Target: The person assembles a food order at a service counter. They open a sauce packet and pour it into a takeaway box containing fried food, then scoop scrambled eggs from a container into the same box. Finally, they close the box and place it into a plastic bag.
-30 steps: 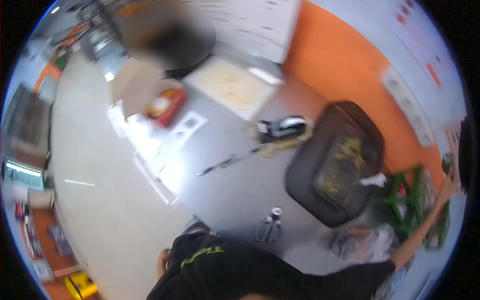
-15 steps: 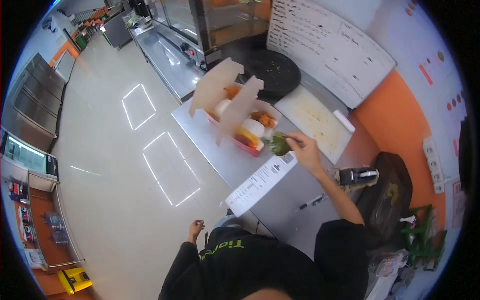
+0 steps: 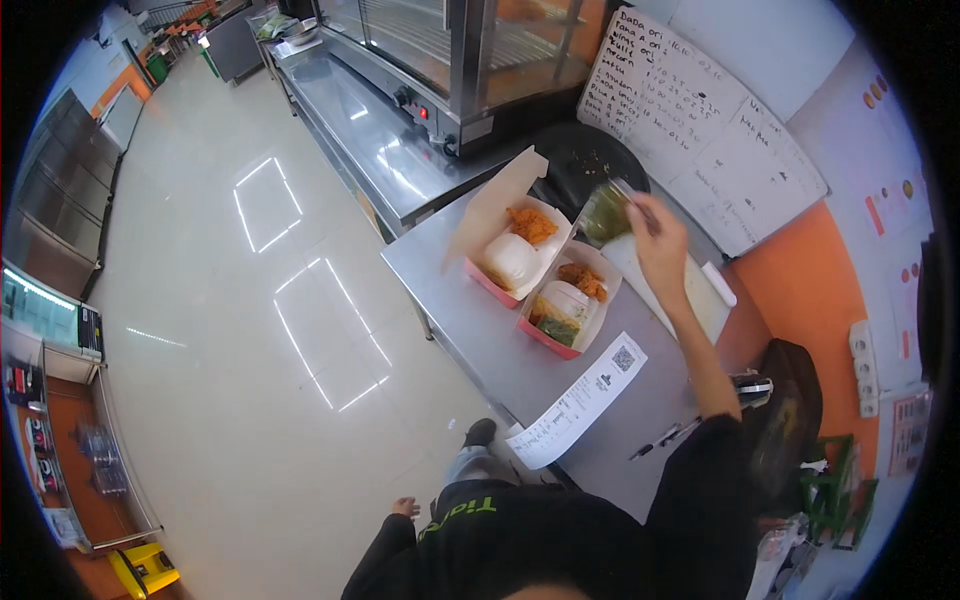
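Observation:
My right hand [image 3: 660,235] pinches the top of a small clear bag with green contents [image 3: 604,214], held in the air beyond two paper food boxes. The farther box [image 3: 478,280] stands with its lid raised and contains fried chicken [image 3: 531,225] and a white mound of rice [image 3: 513,258]. In the nearer box [image 3: 545,343], fried chicken [image 3: 583,281] and a whitish mound [image 3: 562,299] sit behind a green packet [image 3: 556,326]. Away from the counter, my left hand [image 3: 405,507] hangs low beside my body, fingers loose and nothing visible in it.
On the steel counter [image 3: 440,262] lie a long paper receipt [image 3: 575,405] and a pen [image 3: 655,440]. A white cutting board [image 3: 712,318] and round black tray [image 3: 575,160] are behind the boxes. A glass warming cabinet [image 3: 470,80] stands at the back, a whiteboard [image 3: 715,125] against the wall.
My right hand has lifted from beside the nearer box, moving back and right with the bag. A green packet now shows in that box. My view has shifted, and the boxes' insides are plainer.

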The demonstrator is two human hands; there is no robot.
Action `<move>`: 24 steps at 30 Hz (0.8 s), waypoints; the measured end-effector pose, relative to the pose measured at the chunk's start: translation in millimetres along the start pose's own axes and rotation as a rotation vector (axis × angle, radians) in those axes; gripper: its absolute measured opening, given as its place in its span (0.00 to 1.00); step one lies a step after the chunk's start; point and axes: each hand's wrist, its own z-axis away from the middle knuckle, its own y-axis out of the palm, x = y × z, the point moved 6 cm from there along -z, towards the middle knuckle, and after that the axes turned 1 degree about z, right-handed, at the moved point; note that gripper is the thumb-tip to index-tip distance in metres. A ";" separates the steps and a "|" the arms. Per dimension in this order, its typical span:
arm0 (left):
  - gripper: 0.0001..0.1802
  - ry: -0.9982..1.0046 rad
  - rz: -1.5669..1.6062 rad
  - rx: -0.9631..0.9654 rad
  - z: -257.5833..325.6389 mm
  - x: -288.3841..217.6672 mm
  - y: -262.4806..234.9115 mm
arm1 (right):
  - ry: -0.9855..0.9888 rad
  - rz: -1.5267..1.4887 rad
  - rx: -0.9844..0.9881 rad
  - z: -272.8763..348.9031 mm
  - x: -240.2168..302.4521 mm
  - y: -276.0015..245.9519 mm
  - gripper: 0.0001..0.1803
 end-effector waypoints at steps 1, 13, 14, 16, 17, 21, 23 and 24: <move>0.20 -0.013 0.003 0.005 -0.7 2.8 -0.9 | -0.029 0.079 0.136 -15.6 6.2 19.6 0.08; 0.21 0.182 0.158 0.026 15.1 -62.4 35.1 | 0.036 0.647 1.294 10.0 -58.6 210.0 0.11; 0.21 0.198 0.160 0.027 15.1 -67.3 35.7 | 0.081 0.630 1.265 9.9 -58.9 207.3 0.11; 0.21 0.186 0.120 0.026 11.8 -69.4 35.6 | -0.086 0.657 0.976 -5.9 -42.4 184.6 0.11; 0.22 0.181 0.079 0.039 8.9 -70.3 36.6 | -0.147 0.687 0.824 -13.4 -34.4 160.3 0.11; 0.20 0.226 -0.146 0.083 -13.9 -66.1 32.7 | -0.132 0.414 0.370 -5.0 7.2 26.2 0.13; 0.16 0.220 -0.385 0.119 -21.7 -64.3 28.4 | -0.207 0.334 0.132 35.2 12.8 -45.3 0.12; 0.15 0.243 -0.504 0.172 -11.5 -73.7 24.9 | -0.147 0.314 0.054 64.4 20.8 -89.1 0.11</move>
